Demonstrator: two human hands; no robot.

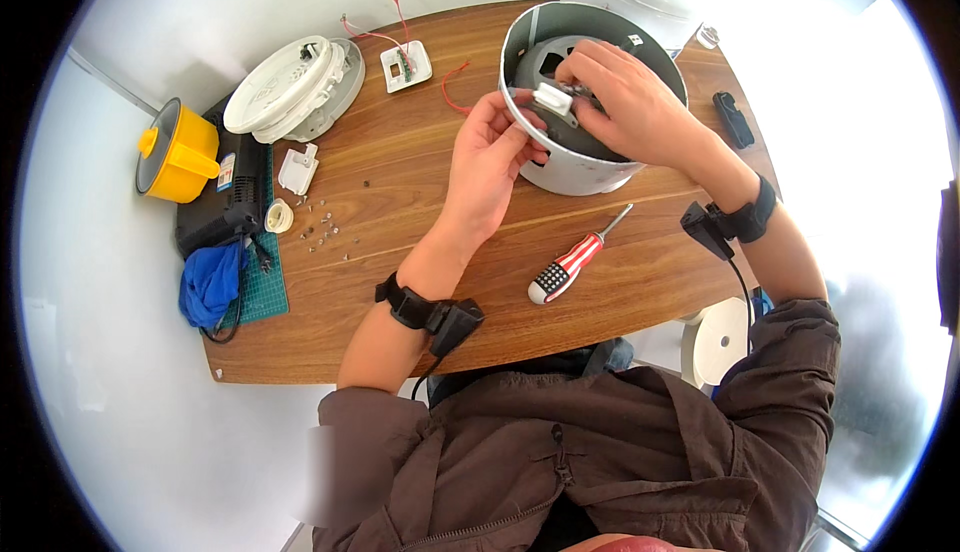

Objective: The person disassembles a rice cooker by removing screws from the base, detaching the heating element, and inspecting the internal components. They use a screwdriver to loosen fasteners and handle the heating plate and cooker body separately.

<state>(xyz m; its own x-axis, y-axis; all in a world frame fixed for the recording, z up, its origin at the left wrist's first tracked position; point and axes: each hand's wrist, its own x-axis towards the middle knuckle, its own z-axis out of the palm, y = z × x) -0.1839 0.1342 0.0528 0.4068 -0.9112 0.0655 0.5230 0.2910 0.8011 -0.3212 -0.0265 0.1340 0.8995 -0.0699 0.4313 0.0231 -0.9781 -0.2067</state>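
Note:
A white round appliance housing [575, 174], like a rice cooker's body, stands with its hollow side up at the back right of the table. Inside it sits a grey domed part [560, 57]. My right hand [630, 102] reaches over the rim, fingers bent and closed around a small white plastic piece [553, 100] with a metal bracket. My left hand [485, 157] grips the housing's near-left rim, its fingertips close beside the white piece. The right fingertips are partly hidden within the housing. A screwdriver [568, 267] with a red, white and black handle lies in front.
Left on the wooden table [420, 292]: white round lids [290, 92], a wired white panel [407, 67], several screws [325, 227], a yellow pot [180, 157], a black case [215, 212], a blue cloth [212, 282] and a green mat [268, 287]. A black clip-like object [733, 119] lies right.

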